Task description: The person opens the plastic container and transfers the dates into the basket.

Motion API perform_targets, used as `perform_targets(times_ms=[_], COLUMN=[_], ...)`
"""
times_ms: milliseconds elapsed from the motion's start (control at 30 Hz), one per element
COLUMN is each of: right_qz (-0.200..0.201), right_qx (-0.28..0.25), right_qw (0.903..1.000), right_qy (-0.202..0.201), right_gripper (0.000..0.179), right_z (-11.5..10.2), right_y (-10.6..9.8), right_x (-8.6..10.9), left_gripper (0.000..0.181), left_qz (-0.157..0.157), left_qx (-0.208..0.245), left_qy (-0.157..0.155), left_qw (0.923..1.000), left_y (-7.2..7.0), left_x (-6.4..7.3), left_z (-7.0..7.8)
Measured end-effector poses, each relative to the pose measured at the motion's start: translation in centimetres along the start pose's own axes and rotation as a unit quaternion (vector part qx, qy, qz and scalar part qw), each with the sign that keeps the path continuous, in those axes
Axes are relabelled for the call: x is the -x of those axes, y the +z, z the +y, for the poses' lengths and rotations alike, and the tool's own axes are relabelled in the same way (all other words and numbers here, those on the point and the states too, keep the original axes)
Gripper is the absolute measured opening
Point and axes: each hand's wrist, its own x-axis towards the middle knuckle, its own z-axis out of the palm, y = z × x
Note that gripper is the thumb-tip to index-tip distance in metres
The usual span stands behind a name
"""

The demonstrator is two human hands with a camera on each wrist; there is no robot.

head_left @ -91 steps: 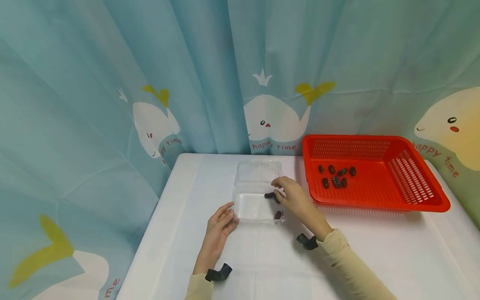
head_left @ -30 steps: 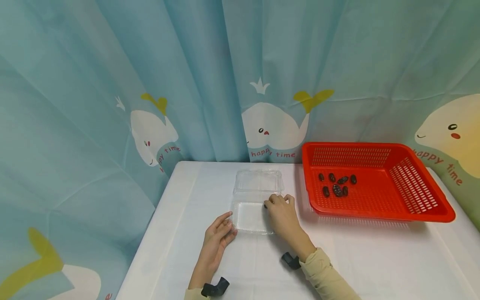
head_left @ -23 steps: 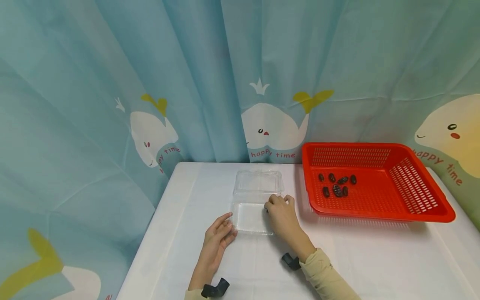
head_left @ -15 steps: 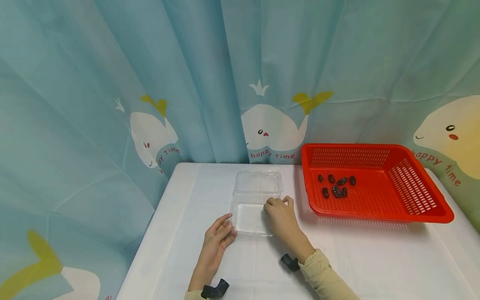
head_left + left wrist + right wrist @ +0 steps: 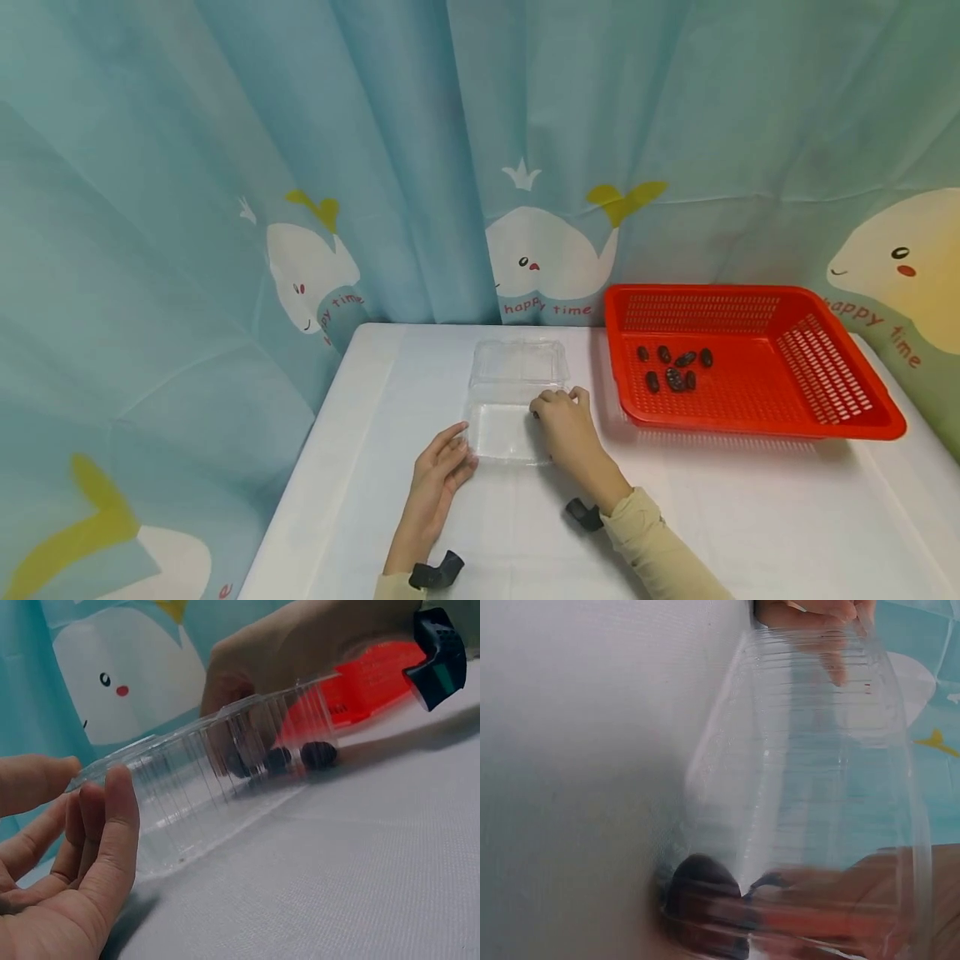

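A clear plastic clamshell box point(image 5: 502, 433) lies on the white table, its lid point(image 5: 517, 364) folded back. My left hand point(image 5: 437, 479) pinches the box's left rim between thumb and fingers, plain in the left wrist view. My right hand point(image 5: 564, 425) reaches into the box at its right end. Its curled fingertips hold a dark date point(image 5: 240, 765), partly hidden behind the ribbed wall. Beside it more dates show through the plastic, one date point(image 5: 319, 754) nearest the right end. In the right wrist view a large dark date point(image 5: 701, 896) sits low behind the clear wall.
A red slotted basket point(image 5: 780, 425) stands to the right of the box, with several dates point(image 5: 675, 380) in its left part. Behind the table point(image 5: 420, 358) hangs a blue curtain point(image 5: 405, 167) printed with whales.
Since three seconds ago my right hand has moved down and deeper into the box, covering the dates at its right end. Over the last second both hands stay nearly in place.
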Motion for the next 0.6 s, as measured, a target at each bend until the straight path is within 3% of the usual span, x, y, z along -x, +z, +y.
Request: perform_targets(times_ms=[100, 333, 600], right_qz=[0.003, 0.030, 0.083], right_qx=[-0.012, -0.104, -0.240], right_qw=[0.9999, 0.9938, 0.9646], right_qy=[0.004, 0.025, 0.069], right_gripper=[0.024, 0.019, 0.019], right_z=[0.1, 0.5, 1.0], right_y=[-0.2, -0.5, -1.9], right_x=[0.1, 0.0, -0.7], left_gripper=[0.055, 0.054, 0.054], left_qz=[0.002, 0.001, -0.011], left_qx=[0.007, 0.009, 0.011], left_qy=[0.005, 0.003, 0.006], left_qw=[1.0000, 1.0000, 0.9999], left_y=[0.1, -0.2, -0.3], left_x=[0.0, 0.0, -0.6], left_z=[-0.1, -0.3, -0.4])
